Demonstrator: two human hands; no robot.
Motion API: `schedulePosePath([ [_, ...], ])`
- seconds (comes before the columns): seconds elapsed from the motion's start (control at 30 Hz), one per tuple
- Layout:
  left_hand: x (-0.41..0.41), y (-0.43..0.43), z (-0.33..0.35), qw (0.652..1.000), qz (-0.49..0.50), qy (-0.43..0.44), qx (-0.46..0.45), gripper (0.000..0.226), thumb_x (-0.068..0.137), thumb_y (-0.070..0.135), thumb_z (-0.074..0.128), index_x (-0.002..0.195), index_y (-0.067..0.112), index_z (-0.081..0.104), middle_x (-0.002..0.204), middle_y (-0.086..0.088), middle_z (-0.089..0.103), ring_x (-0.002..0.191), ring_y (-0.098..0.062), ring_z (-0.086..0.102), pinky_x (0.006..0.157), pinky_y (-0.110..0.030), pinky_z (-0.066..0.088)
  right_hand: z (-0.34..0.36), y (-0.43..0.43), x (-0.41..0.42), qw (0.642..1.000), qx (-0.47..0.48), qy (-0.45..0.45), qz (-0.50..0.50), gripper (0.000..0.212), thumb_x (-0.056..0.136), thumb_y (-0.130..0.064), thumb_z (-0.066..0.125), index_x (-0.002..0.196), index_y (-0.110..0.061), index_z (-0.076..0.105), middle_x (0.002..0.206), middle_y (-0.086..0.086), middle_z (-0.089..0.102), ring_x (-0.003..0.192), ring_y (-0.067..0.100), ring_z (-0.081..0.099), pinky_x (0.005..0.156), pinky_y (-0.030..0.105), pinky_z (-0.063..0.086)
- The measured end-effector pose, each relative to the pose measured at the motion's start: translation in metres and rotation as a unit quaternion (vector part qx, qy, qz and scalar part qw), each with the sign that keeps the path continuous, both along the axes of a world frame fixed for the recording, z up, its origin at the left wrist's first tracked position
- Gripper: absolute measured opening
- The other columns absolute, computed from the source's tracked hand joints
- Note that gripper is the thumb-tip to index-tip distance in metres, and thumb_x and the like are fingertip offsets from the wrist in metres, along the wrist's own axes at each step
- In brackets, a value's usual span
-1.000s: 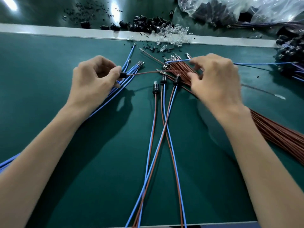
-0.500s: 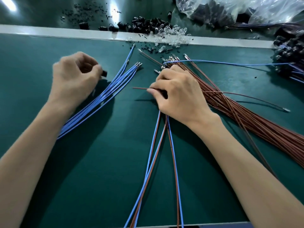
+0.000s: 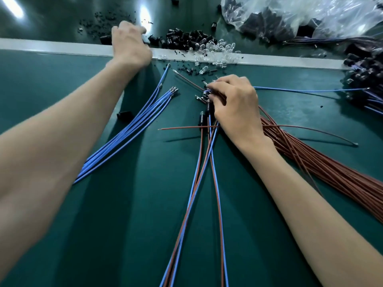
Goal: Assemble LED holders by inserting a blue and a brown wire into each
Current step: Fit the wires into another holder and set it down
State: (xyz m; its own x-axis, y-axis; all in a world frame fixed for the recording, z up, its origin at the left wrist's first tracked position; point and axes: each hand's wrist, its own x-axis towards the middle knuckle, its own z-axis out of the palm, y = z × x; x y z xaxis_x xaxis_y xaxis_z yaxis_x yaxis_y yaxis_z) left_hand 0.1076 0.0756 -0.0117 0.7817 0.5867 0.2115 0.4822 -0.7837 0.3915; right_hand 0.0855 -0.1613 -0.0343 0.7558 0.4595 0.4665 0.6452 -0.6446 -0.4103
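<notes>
My left hand (image 3: 131,45) reaches over the white strip to the pile of black LED holders (image 3: 182,39). Its fingers bend down onto the pile and their tips are hidden. My right hand (image 3: 235,106) lies over the tips of the brown wire bundle (image 3: 331,170), its fingertips pinching the end of a blue wire (image 3: 300,90) that runs off to the right. Assembled holders (image 3: 201,119) with blue and brown wires lie just left of that hand. One loose black holder (image 3: 124,115) lies beside the blue wire bundle (image 3: 132,129). A single brown wire (image 3: 182,127) lies crosswise under my right hand.
Clear LEDs (image 3: 217,48) are scattered on the white strip (image 3: 62,46). A plastic bag of black parts (image 3: 290,15) sits at the back right. More finished assemblies (image 3: 364,79) are heaped at the right edge. The green mat (image 3: 124,224) covers the near table.
My left hand let the black holder drop onto the mat and moved far forward to the holder pile. My right hand shifted up and right from the crossed wires to the wire tips.
</notes>
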Motion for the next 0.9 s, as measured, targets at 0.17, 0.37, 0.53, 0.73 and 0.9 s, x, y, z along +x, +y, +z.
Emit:
schedulePosePath([
  [0.17,0.02,0.018,-0.011,1.0,-0.005,-0.019,0.01,0.026,0.095,0.014,0.049,0.112,0.004,0.066,0.117,-0.019,0.063,0.113,-0.031,0.056,0.067,-0.022,0.032,-0.001,-0.002,-0.002,1.0,0.017,-0.002,0.006,0.013,0.087,-0.012,0.065,0.094,-0.009,0.076,0.099,0.004,0.069,0.097,0.024,0.056,0.081,0.028,0.043],
  [0.37,0.014,0.015,-0.015,0.994,0.006,-0.104,0.01,0.029,0.098,0.024,0.051,0.108,0.002,0.068,0.118,-0.013,0.057,0.112,-0.02,0.05,0.09,-0.022,0.039,-0.001,-0.002,-0.001,1.0,0.028,-0.009,0.006,0.014,0.087,-0.016,0.066,0.094,-0.01,0.076,0.099,0.003,0.069,0.096,0.023,0.056,0.081,0.029,0.044],
  [0.53,-0.02,-0.021,-0.004,0.984,-0.089,-0.153,-0.007,0.036,0.098,0.033,0.049,0.108,0.002,0.066,0.1,-0.015,0.07,0.076,-0.015,0.056,0.067,-0.021,0.042,0.0,-0.002,-0.006,0.997,0.065,-0.04,0.026,0.012,0.084,-0.016,0.068,0.09,-0.008,0.076,0.092,0.006,0.071,0.089,0.027,0.062,0.079,0.038,0.049],
  [0.73,-0.075,-0.074,0.009,0.958,-0.198,-0.154,-0.141,0.014,0.092,0.014,0.059,0.101,0.006,0.067,0.092,-0.01,0.071,0.081,-0.021,0.066,0.08,-0.028,0.053,0.003,-0.005,-0.008,0.987,0.09,-0.087,0.1,0.016,0.092,-0.013,0.061,0.1,-0.005,0.073,0.084,0.012,0.065,0.076,0.03,0.062,0.071,0.041,0.046],
  [0.9,-0.124,-0.094,0.007,0.911,-0.191,-0.226,-0.286,0.019,0.086,0.007,0.066,0.102,0.016,0.064,0.095,0.001,0.07,0.086,-0.003,0.066,0.082,-0.014,0.049,0.007,-0.01,-0.012,0.975,0.072,-0.119,0.175,0.02,0.093,-0.003,0.056,0.107,0.004,0.069,0.083,0.019,0.055,0.078,0.031,0.055,0.072,0.032,0.045],
])
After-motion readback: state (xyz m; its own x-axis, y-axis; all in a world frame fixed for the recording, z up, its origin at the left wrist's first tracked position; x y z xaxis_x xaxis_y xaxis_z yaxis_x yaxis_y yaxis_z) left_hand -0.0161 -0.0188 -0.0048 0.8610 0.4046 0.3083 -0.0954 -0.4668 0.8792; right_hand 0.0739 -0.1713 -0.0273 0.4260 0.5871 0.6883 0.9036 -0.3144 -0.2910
